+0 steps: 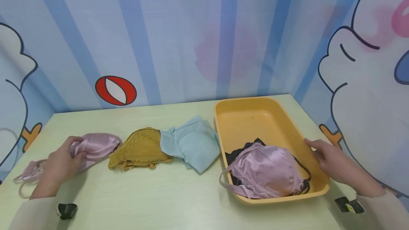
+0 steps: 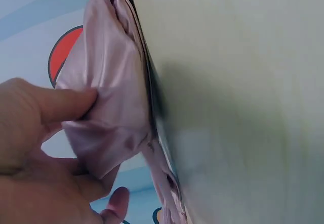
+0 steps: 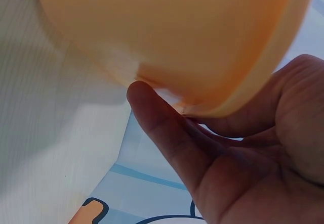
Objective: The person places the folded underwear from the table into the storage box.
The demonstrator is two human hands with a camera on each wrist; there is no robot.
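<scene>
My left hand [image 1: 60, 162] pinches a pink satin bra [image 1: 97, 148] at the left of the table, thumb and fingers folding the cup's fabric in the left wrist view. Its strap trails toward the left edge. Beside it lie a mustard lace bra [image 1: 142, 148] and a light blue bra [image 1: 195, 143], which touch each other. At the right, my right hand [image 1: 335, 162] holds the side rim of a yellow plastic tray [image 1: 243, 120]. Inside the tray's near half, another pink satin bra [image 1: 268, 169] lies over a black garment [image 1: 239, 153], with a pink strap over the rim.
The pale green table [image 1: 153, 198] meets a blue striped backdrop [image 1: 179, 45] printed with cartoon figures. The tray stands near the table's right edge, and its near-left rim is beside the light blue bra.
</scene>
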